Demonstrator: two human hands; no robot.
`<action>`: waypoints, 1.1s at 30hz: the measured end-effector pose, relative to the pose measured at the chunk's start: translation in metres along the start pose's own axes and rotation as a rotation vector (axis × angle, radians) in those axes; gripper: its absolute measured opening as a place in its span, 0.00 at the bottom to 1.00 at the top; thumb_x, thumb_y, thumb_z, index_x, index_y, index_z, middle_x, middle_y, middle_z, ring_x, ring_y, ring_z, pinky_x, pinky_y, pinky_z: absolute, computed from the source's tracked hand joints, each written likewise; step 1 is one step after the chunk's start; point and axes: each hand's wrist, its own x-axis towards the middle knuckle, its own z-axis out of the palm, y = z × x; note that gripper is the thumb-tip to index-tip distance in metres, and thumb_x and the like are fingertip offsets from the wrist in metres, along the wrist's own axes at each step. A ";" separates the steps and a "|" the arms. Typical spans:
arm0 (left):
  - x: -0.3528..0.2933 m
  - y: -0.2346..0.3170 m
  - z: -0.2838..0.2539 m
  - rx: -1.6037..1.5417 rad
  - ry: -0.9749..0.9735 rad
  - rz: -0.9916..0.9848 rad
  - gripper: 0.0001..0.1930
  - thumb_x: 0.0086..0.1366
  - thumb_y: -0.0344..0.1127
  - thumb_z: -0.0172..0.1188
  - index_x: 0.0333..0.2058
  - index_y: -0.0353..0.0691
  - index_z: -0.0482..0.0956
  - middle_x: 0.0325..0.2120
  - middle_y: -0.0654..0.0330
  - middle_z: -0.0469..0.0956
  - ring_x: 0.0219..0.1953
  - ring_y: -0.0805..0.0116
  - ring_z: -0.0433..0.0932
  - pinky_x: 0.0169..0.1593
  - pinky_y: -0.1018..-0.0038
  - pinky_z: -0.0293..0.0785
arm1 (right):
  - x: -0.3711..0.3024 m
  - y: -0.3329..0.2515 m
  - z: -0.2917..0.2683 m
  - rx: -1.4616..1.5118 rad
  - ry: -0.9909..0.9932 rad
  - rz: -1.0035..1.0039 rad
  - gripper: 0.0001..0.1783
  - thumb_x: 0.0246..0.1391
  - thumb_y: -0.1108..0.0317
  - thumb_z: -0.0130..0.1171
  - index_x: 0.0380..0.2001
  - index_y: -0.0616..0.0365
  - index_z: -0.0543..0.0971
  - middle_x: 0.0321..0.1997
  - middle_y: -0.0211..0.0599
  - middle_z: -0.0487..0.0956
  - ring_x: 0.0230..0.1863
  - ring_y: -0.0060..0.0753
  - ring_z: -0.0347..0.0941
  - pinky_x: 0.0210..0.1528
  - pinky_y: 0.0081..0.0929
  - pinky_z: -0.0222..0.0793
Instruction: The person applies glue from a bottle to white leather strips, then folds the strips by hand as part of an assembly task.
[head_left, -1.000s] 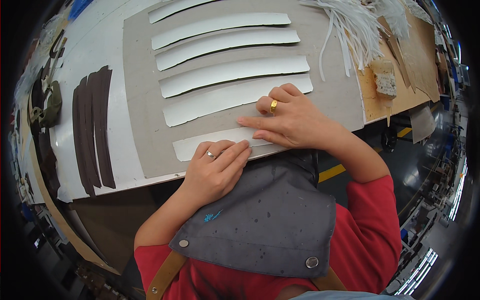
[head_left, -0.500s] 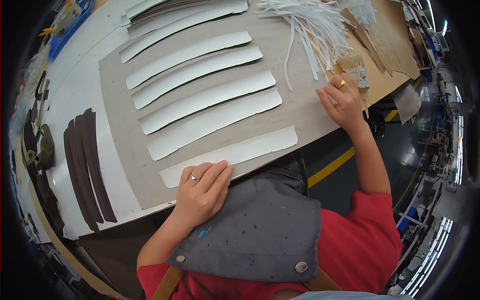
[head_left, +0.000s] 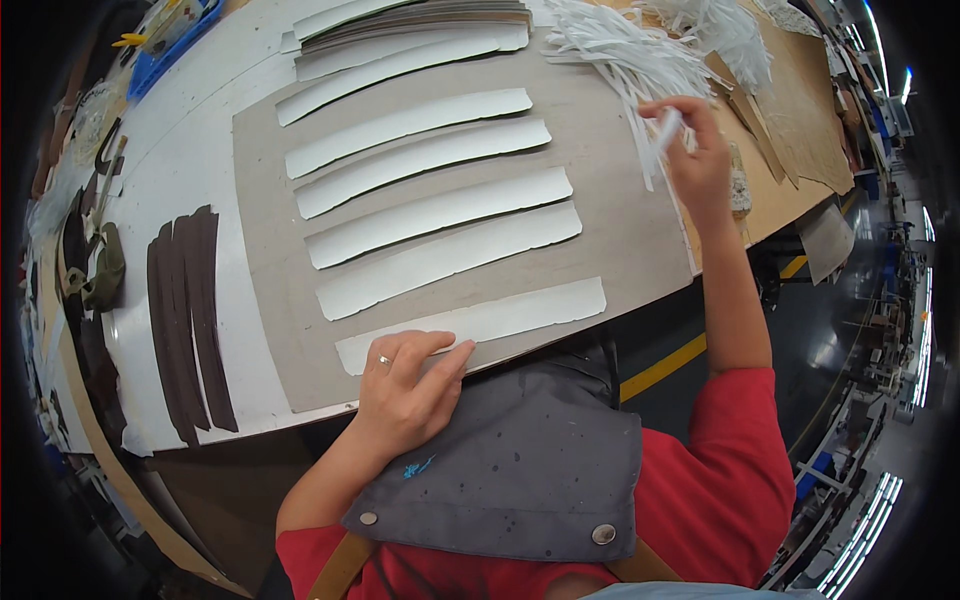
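While the right hand (head_left: pixel 700 160) pinches a white strip (head_left: pixel 668 128) beside a tangled bundle (head_left: pixel 635 55), the left hand (head_left: pixel 408 392) rests loosely spread on the panel (head_left: pixel 510 317) at the worktop's (head_left: pixel 180 165) edge; snagging could drag extra strips.

The strips (head_left: pixel 505 317) are white, the apron (head_left: pixel 510 462) dark-spotted grey.

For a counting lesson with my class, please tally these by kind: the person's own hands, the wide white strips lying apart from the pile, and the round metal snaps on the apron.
Hands: 2 (left hand, right hand)
Separate wide white strips: 5
Round metal snaps: 2
Total: 9
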 end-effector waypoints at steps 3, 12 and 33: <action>0.010 0.001 -0.014 -0.102 0.053 -0.096 0.13 0.56 0.25 0.60 0.42 0.38 0.79 0.40 0.53 0.74 0.41 0.59 0.74 0.47 0.66 0.69 | -0.007 -0.045 -0.021 0.308 0.090 0.067 0.08 0.58 0.78 0.54 0.41 0.63 0.77 0.31 0.33 0.77 0.34 0.21 0.74 0.41 0.20 0.70; 0.055 0.010 -0.025 -0.710 -0.093 -0.273 0.15 0.69 0.30 0.46 0.52 0.34 0.70 0.48 0.48 0.74 0.52 0.53 0.72 0.53 0.67 0.68 | -0.055 -0.144 0.009 0.171 -0.529 -0.328 0.27 0.33 0.85 0.64 0.41 0.52 0.84 0.28 0.29 0.71 0.25 0.23 0.72 0.24 0.21 0.68; 0.011 -0.004 -0.029 -0.285 -0.074 -0.500 0.06 0.62 0.23 0.55 0.38 0.35 0.74 0.30 0.55 0.77 0.29 0.61 0.78 0.32 0.72 0.75 | -0.083 -0.124 0.041 0.387 -0.779 0.475 0.07 0.54 0.74 0.58 0.37 0.62 0.78 0.33 0.30 0.75 0.30 0.19 0.67 0.31 0.17 0.63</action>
